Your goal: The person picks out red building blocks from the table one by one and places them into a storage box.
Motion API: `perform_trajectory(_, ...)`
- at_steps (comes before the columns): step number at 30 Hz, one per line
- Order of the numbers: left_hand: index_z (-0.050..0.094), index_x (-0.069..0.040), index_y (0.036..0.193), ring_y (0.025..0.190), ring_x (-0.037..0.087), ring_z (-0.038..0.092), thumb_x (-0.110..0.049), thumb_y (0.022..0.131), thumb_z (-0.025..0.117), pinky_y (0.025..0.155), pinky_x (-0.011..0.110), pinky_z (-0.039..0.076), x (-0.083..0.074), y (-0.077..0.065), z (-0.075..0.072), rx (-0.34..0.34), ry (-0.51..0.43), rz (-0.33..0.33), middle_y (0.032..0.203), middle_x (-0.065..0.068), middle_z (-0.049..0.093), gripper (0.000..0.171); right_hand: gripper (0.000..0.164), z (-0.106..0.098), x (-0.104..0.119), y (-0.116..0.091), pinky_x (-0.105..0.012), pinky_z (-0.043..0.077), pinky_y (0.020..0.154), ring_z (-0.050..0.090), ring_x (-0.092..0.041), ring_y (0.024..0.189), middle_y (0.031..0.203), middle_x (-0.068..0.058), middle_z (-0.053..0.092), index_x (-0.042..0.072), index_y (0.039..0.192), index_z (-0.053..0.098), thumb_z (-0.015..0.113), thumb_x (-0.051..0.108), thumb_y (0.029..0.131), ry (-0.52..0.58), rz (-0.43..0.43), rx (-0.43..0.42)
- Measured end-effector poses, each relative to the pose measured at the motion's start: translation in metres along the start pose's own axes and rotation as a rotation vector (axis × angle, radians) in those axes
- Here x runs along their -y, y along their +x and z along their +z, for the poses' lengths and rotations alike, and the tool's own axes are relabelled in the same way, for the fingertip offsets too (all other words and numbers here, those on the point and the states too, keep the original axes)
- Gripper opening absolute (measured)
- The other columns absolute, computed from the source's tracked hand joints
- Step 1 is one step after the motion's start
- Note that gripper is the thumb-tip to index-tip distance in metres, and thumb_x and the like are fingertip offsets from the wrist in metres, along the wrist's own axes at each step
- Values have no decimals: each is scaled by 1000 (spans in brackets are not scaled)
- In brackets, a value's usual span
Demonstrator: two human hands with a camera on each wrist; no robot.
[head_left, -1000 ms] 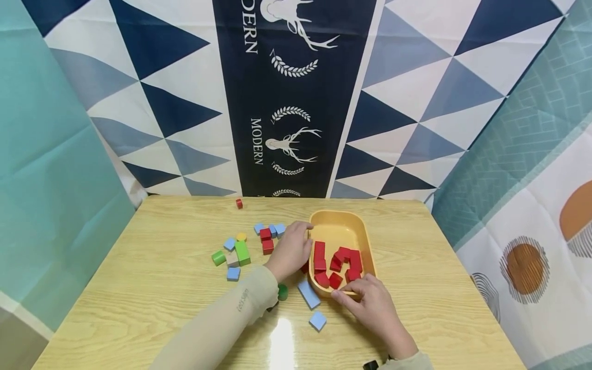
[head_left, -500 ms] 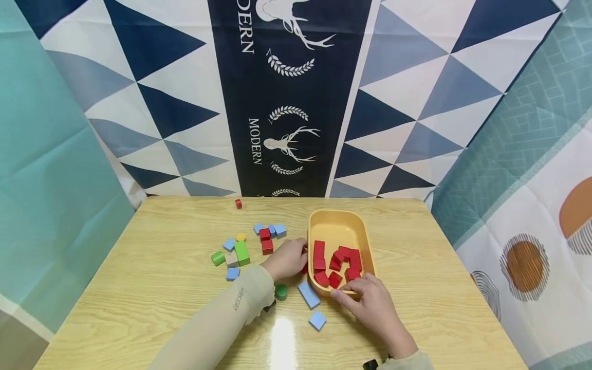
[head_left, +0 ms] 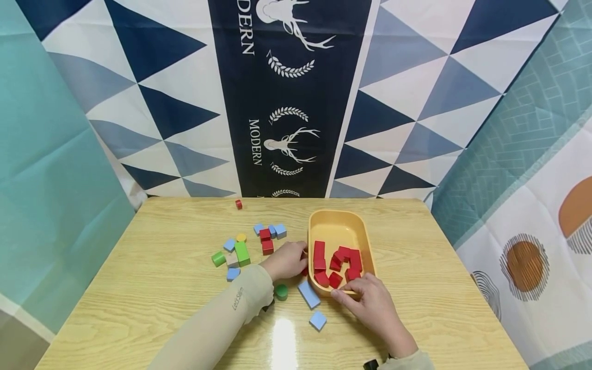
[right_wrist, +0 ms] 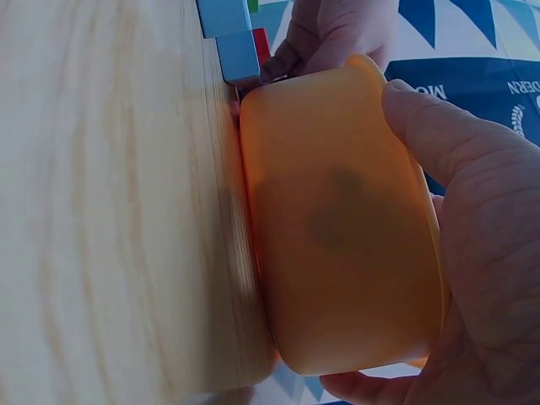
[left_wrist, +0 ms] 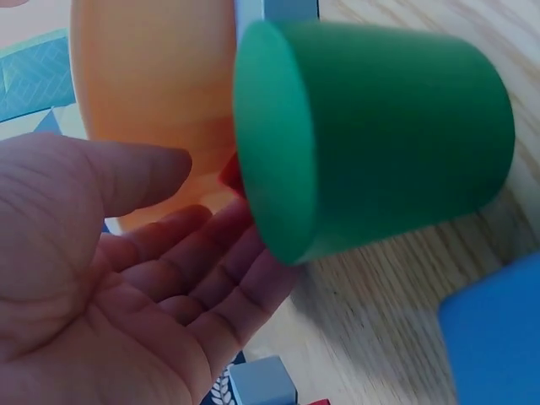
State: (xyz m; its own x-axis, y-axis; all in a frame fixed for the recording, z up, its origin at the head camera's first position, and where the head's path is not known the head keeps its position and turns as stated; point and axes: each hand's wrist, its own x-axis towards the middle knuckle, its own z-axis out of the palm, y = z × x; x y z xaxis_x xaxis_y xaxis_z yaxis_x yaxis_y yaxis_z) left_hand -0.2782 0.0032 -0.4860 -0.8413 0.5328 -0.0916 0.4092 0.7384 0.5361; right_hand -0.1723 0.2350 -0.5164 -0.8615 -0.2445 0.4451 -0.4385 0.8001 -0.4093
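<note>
A yellow plastic tray (head_left: pixel 338 228) holds several red blocks in its near half. My right hand (head_left: pixel 375 308) grips its near right corner, thumb at the rim; the right wrist view shows fingers on the tray's outer wall. My left hand (head_left: pixel 288 260) is low beside the tray's left wall. In the left wrist view its thumb and fingers are apart, fingers loosely extended. A red block (left_wrist: pixel 231 175) shows by those fingertips, mostly hidden behind a green cylinder (left_wrist: pixel 380 135); whether they touch it I cannot tell.
Left of the tray lie blue blocks (head_left: pixel 280 230), stacked-looking red blocks (head_left: pixel 267 246), a light green block (head_left: pixel 242 253) and a green cylinder (head_left: pixel 218 258). A long blue block (head_left: pixel 309 294) and a blue cube (head_left: pixel 318 320) lie in front. One small red cube (head_left: pixel 238 204) sits near the back edge.
My left hand has come down from the tray's left rim and nearer to me along its left wall. The right hand and tray have stayed in place.
</note>
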Motion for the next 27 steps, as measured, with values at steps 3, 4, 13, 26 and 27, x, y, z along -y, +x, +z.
perform_trajectory(3,62,-8,117,74,11,55,-23,100,58,71,28,52,2,0,-1,34,-6,-2,87,-1,62,24,21,-1,1,1,-27,38,56,41,-4,67,65,25,54,30,72,73,78,50,80,0,2,1)
perform_trajectory(4,62,-8,118,75,11,55,-24,99,59,71,27,52,3,0,-1,44,-11,3,87,-1,62,25,22,-1,1,1,-27,38,56,41,-4,67,65,25,53,30,72,73,78,50,80,-1,3,2)
perform_trajectory(13,65,-11,112,73,9,55,-24,100,58,70,25,50,9,0,-4,99,6,52,87,-4,63,19,22,-2,2,1,-27,37,55,41,-5,66,65,25,53,30,72,74,78,49,80,9,-2,2)
perform_trajectory(26,64,-13,92,63,6,52,-22,88,74,57,19,44,6,-7,-5,173,-28,98,72,-5,59,14,21,-1,1,0,-26,36,55,40,-4,66,64,25,52,30,71,73,79,49,79,2,-12,-12)
perform_trajectory(27,64,-13,91,63,6,51,-23,86,76,57,19,44,6,-8,-4,177,-30,98,72,-5,59,17,21,-1,1,0,-26,36,55,40,-5,66,64,25,52,30,71,73,79,49,79,2,-10,-11)
